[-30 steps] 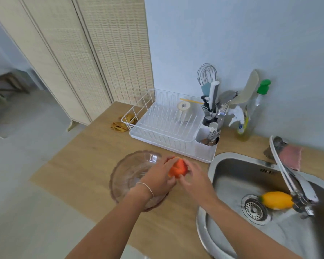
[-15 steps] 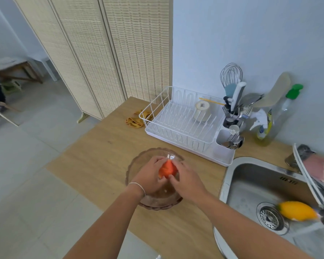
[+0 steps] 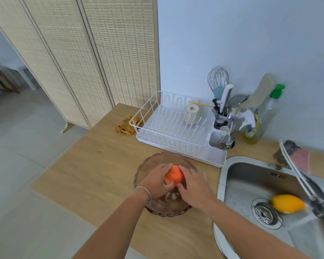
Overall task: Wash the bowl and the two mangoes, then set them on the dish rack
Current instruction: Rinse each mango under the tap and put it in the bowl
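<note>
A clear brownish glass bowl sits on the wooden counter in front of me. Both hands hold an orange-red mango inside it: my left hand cups its left side, my right hand its right side. A yellow mango lies in the steel sink beside the drain, under running water from the tap. The white dish rack stands behind the bowl with a pale cup in it.
A utensil caddy with a whisk and cutlery sits at the rack's right end. A soap bottle with a green cap and a pink sponge stand by the wall. A yellow cloth lies left of the rack.
Both hands carried the orange-red mango from the bowl's right rim to over its middle and lowered it inside. The view has swung left, so the sink sits further right.
</note>
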Tool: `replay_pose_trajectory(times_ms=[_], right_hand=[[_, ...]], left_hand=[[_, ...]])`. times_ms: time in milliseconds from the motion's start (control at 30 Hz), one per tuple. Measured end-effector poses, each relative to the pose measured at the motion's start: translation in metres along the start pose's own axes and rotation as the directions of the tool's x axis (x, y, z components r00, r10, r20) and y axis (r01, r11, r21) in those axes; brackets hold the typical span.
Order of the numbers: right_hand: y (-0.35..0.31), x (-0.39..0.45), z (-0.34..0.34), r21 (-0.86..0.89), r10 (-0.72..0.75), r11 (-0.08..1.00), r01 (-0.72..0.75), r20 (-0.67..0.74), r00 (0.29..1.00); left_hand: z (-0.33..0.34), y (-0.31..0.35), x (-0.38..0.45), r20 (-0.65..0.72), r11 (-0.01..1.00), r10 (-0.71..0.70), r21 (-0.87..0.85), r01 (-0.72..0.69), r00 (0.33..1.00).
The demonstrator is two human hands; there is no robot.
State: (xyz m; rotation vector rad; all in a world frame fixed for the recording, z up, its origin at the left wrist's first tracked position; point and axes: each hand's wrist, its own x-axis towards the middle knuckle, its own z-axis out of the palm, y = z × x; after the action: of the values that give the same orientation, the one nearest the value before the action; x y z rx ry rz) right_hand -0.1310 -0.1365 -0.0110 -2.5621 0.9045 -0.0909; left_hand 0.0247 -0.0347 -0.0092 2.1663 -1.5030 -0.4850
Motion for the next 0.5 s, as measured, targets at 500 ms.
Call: replay_pose_trajectory(times_ms=[500], right_hand=[[0.14,-0.108,-0.016,0.343,0.371,0.906,-0.246,-0.367,0.853]], left_hand=[[0.042,0.105,0.048,-0.226,0.905,0.419,0.031,-0.424,0.879]])
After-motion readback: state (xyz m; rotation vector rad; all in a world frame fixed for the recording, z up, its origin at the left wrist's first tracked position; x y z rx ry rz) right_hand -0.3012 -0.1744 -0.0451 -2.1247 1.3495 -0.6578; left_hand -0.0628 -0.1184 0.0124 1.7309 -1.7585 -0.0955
